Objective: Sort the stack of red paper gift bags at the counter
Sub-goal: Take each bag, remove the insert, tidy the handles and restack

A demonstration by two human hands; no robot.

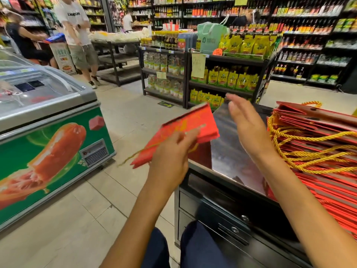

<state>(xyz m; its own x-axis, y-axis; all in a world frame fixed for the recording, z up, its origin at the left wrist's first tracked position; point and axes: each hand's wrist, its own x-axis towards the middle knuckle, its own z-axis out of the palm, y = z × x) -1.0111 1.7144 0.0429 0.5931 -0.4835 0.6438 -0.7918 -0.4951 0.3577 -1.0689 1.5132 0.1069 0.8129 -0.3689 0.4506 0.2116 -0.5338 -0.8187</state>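
Your left hand [170, 161] pinched 1 flat red gift bag [193, 126] over the counter [228, 151] edge, your right hand [245, 124] empty beside it, fingers straight, stack of bags [318, 144] at right.

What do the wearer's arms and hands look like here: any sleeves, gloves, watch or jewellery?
Both forearms are bare up to the bottom edge of the picture; no sleeves show. The left hand and right hand wear no gloves, and no watch, bracelet or ring is visible, though motion blur softens the fingers. Dark navy trousers cover the knees below.
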